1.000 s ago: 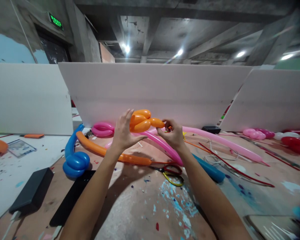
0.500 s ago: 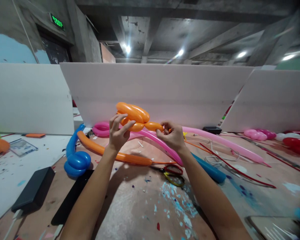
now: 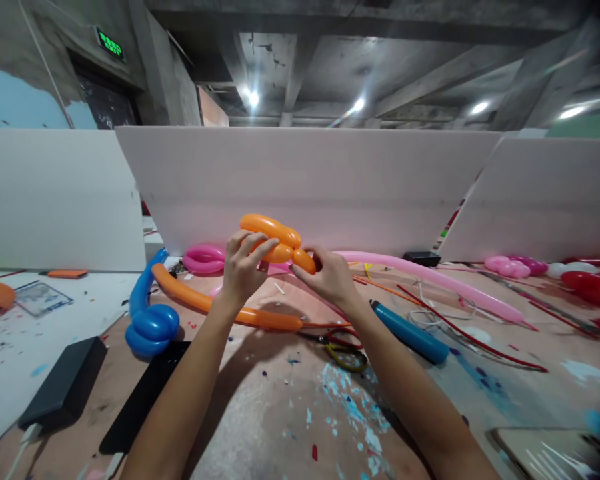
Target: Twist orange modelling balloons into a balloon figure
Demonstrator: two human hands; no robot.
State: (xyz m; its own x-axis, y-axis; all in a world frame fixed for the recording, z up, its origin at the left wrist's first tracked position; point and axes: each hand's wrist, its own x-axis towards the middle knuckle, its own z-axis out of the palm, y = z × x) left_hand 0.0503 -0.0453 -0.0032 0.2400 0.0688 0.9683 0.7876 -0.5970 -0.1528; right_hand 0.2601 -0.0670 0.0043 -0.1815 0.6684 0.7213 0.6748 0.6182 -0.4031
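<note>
Above the middle of the table, both hands hold a twisted orange balloon (image 3: pixel 269 229) made of several bubbles. My left hand (image 3: pixel 245 265) is wrapped round the larger looped bubbles on its left. The fingers of my right hand (image 3: pixel 330 273) close on the small end bubble to the right, just past a twist. Beneath the hands lie a long orange balloon (image 3: pixel 260 319) with a thin uninflated tail and a pink balloon (image 3: pixel 204 259). Scissors (image 3: pixel 347 359) with red and yellow handles rest below my right wrist.
A blue twisted balloon (image 3: pixel 153 328), a black power bank (image 3: pixel 65 380) and a dark phone (image 3: pixel 143 393) lie at left. On the right are a teal pump (image 3: pixel 413 333), a long light-pink balloon (image 3: pixel 455 287) and a red uninflated balloon (image 3: pixel 473 337). White panels (image 3: pixel 300 187) stand behind.
The orange balloon has tipped and dropped slightly. My right hand has moved left, from the far tip of the end bubble to closer beside the twist and my left hand.
</note>
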